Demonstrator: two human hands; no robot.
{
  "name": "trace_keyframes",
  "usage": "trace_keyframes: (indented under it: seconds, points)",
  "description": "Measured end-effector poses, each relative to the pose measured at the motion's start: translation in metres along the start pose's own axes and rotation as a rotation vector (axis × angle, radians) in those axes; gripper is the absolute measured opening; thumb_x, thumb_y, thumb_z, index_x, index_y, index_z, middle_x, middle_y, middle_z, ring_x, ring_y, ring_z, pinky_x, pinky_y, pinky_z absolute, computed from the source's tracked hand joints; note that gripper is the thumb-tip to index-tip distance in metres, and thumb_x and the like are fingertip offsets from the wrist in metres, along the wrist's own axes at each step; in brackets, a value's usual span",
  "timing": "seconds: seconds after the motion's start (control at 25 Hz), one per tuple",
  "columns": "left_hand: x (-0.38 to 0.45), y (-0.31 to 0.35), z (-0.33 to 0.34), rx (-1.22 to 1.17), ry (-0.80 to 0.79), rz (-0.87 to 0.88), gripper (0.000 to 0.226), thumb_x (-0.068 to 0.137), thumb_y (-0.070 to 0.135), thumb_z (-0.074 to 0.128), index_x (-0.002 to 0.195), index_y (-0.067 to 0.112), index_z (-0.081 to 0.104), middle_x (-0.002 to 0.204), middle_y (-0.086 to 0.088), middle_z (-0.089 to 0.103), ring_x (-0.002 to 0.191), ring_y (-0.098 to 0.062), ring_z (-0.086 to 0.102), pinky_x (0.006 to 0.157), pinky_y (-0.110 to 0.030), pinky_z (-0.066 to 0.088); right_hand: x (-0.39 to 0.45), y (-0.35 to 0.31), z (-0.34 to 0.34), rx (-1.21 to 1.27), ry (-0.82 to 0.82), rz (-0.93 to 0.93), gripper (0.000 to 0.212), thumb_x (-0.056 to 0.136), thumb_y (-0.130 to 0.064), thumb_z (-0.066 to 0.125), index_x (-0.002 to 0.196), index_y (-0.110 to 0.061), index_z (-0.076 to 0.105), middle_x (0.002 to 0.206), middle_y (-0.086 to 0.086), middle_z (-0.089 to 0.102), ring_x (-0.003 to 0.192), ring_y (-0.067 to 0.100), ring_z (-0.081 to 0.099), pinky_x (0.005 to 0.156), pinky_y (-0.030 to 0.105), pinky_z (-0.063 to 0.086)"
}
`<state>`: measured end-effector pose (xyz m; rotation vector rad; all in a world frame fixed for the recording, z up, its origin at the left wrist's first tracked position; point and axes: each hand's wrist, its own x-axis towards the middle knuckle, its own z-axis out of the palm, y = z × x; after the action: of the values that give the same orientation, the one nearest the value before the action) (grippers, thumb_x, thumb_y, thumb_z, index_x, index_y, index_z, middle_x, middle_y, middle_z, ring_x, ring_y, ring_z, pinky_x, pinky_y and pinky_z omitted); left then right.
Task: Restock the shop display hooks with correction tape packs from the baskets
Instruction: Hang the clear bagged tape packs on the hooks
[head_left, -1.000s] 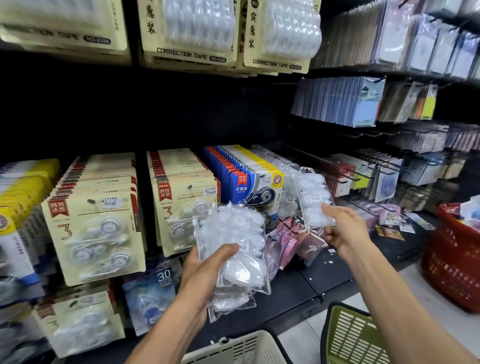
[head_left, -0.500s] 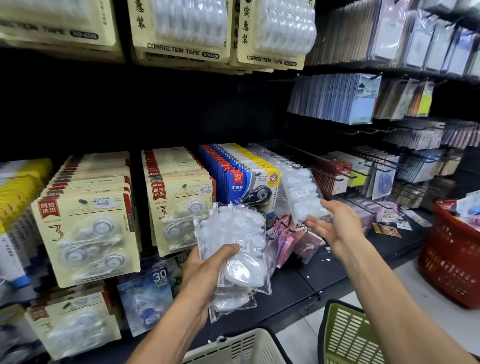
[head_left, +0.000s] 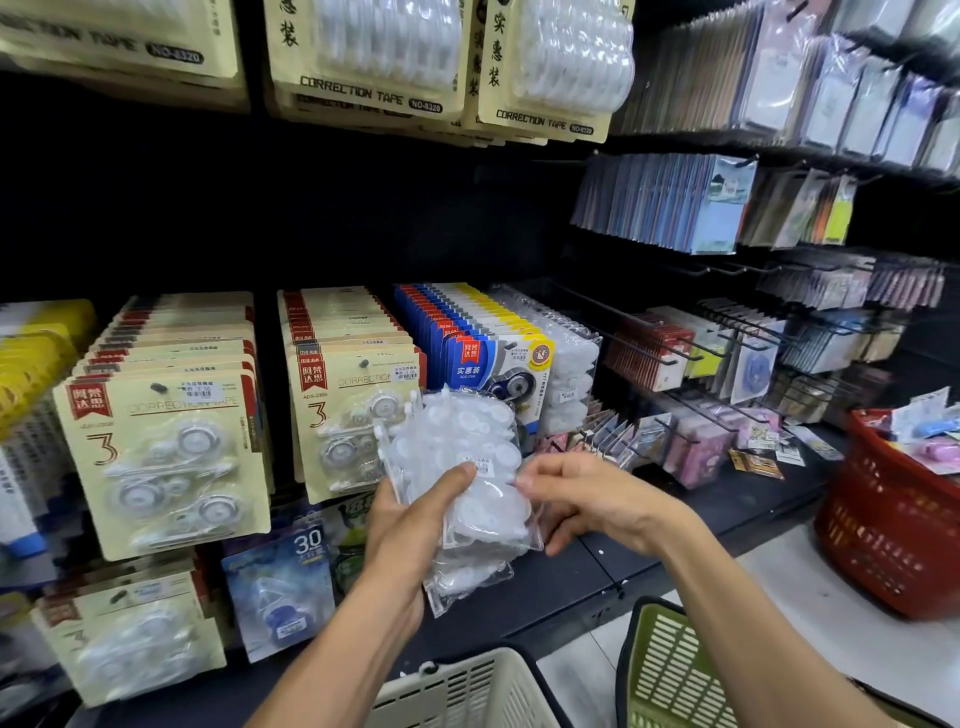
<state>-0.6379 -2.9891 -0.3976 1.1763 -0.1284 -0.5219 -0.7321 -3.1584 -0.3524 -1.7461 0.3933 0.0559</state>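
Several clear packs (head_left: 462, 467) of correction tape fanned in the left hand (head_left: 410, 525), thumb clamped across the front and fingers curled behind, held upright at chest height in front of the display so the punched tops face the hooks. Right hand (head_left: 582, 499) just beside the bundle, fingers bent and touching its right edge, apparently peeling off the front pack; not clear whether a pack is already pinched free or only being felt for. Held close together like this, probably, to let one hand act as a magazine while the other feeds single packs onto a hook. Likely target: the row of matching clear packs (head_left: 566, 374) hanging at the right end of the lower tier, next to the blue-and-yellow cards (head_left: 483, 353). Tan three-roll cards (head_left: 171, 441) filling the hooks further left, bigger tan cards (head_left: 363, 62) overhead. Three baskets near the feet: a white basket (head_left: 467, 691) straight below, a green basket (head_left: 670, 670) to its right, a red basket (head_left: 893, 535) on the floor further right with mixed stock inside. Next move calls for lining a small hang hole over a thin wire tip; slippery film could let the rest of the bundle slide.
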Motion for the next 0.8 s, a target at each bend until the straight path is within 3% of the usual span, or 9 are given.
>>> trace_keyframes:
  seconds: [0.12, 0.28, 0.36, 0.48, 0.64, 0.8]
  points:
    - [-0.005, 0.004, 0.006, -0.028, 0.027, 0.037, 0.083, 0.048, 0.057, 0.087, 0.123, 0.029, 0.067, 0.108, 0.007, 0.078, 0.1, -0.019, 0.075, 0.096, -0.046, 0.057, -0.002, -0.001, 0.007, -0.008, -0.029, -0.037, 0.019, 0.083, -0.016, 0.076, 0.086, -0.012, 0.057, 0.069, 0.008, 0.065, 0.055, 0.019, 0.064, 0.05, 0.027, 0.056]
    - [-0.012, 0.008, 0.01, -0.03, 0.03, 0.068, 0.093, 0.045, 0.078, 0.081, 0.126, 0.036, 0.065, 0.119, 0.01, 0.073, 0.11, -0.018, 0.069, 0.102, -0.048, 0.052, -0.009, 0.002, 0.001, 0.175, 0.084, -0.075, 0.009, 0.092, -0.008, 0.064, 0.091, -0.008, 0.056, 0.079, 0.012, 0.067, 0.06, 0.027, 0.069, 0.046, 0.028, 0.055]
    - [-0.012, 0.008, 0.01, -0.012, 0.025, 0.057, 0.079, 0.054, 0.071, 0.082, 0.123, 0.034, 0.066, 0.119, 0.009, 0.073, 0.109, -0.015, 0.068, 0.101, -0.043, 0.052, -0.009, 0.005, -0.005, 0.295, 0.136, -0.076, 0.004, 0.096, -0.007, 0.058, 0.096, -0.008, 0.054, 0.085, 0.02, 0.065, 0.058, 0.03, 0.069, 0.044, 0.029, 0.054]
    - [-0.006, 0.004, 0.009, -0.014, 0.019, 0.033, 0.035, 0.075, 0.049, 0.081, 0.104, 0.034, 0.068, 0.105, 0.013, 0.074, 0.098, -0.01, 0.069, 0.099, -0.037, 0.052, -0.006, 0.014, -0.016, 0.454, 0.288, -0.125, 0.004, 0.1, -0.008, 0.053, 0.103, -0.008, 0.052, 0.09, 0.023, 0.058, 0.049, 0.027, 0.064, 0.039, 0.027, 0.051]
    - [-0.003, -0.001, 0.01, 0.005, 0.02, 0.006, 0.046, 0.065, 0.056, 0.082, 0.104, 0.035, 0.07, 0.105, 0.012, 0.076, 0.103, -0.017, 0.071, 0.102, -0.044, 0.052, -0.01, 0.023, -0.046, 0.644, 0.591, -0.256, 0.013, 0.103, -0.008, 0.049, 0.111, -0.01, 0.058, 0.087, 0.016, 0.071, 0.051, 0.019, 0.062, 0.046, 0.026, 0.054]
    - [0.003, -0.007, 0.014, 0.005, -0.002, 0.003, 0.036, 0.082, 0.043, 0.079, 0.113, 0.031, 0.064, 0.101, 0.014, 0.071, 0.094, -0.009, 0.067, 0.093, -0.035, 0.052, -0.011, 0.025, -0.091, 0.791, 0.858, -0.31, 0.035, 0.102, 0.0, 0.046, 0.136, -0.01, 0.048, 0.095, 0.016, 0.064, 0.069, 0.022, 0.061, 0.062, 0.03, 0.056]
